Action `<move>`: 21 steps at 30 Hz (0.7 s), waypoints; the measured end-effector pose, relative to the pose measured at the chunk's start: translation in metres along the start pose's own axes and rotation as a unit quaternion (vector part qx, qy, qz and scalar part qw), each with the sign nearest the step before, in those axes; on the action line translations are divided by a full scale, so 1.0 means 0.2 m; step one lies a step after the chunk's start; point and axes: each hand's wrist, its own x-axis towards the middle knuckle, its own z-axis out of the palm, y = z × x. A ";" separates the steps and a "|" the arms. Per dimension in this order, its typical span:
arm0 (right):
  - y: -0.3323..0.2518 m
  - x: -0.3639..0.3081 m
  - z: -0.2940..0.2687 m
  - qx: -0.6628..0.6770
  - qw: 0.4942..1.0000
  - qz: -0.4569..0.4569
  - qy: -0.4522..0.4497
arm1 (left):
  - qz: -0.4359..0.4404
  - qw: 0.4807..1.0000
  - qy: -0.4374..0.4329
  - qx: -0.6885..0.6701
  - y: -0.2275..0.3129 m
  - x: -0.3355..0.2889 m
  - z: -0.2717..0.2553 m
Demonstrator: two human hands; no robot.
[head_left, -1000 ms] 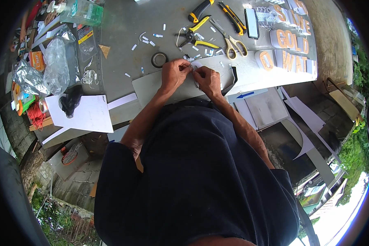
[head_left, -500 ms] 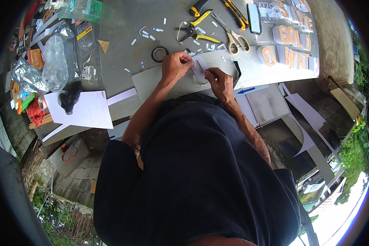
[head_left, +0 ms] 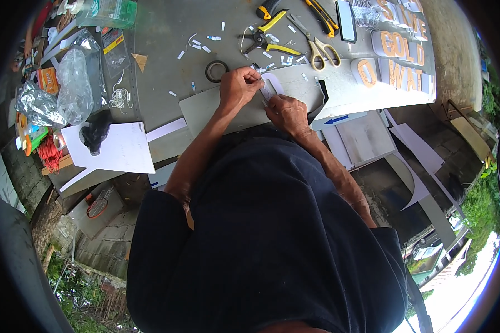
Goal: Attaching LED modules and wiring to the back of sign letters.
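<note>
A curved white letter-shaped piece with a raised rim lies on the grey board in front of me. At its left side, my left hand is closed in a pinch, and whatever sits between the fingertips is too small to make out. My right hand is closed at the near end of the piece, fingers bent down; its grip is hidden. Just beyond my left hand rests a black tape roll. A black strip stands to the right of my right hand.
Yellow-handled wire strippers, scissors, a utility knife and a phone lie beyond the board, among small white snippets. Letter cutouts line the right. Plastic bags and a white sheet occupy the left.
My right hand has moved left and slightly nearer to me, closing in on my left hand and covering the piece's near end. The left hand stays nearly in place, still pinched.
</note>
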 end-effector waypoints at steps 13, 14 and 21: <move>0.00 0.00 -0.05 0.164 0.981 0.073 0.079 | 0.047 0.998 0.013 0.028 0.01 -0.03 0.00; 0.00 0.00 -0.04 0.168 0.979 0.075 0.084 | 0.048 0.998 0.012 0.027 0.01 -0.03 0.00; 0.01 0.01 -0.02 0.151 0.981 0.089 0.079 | 0.095 0.994 0.030 0.039 -0.02 -0.03 0.01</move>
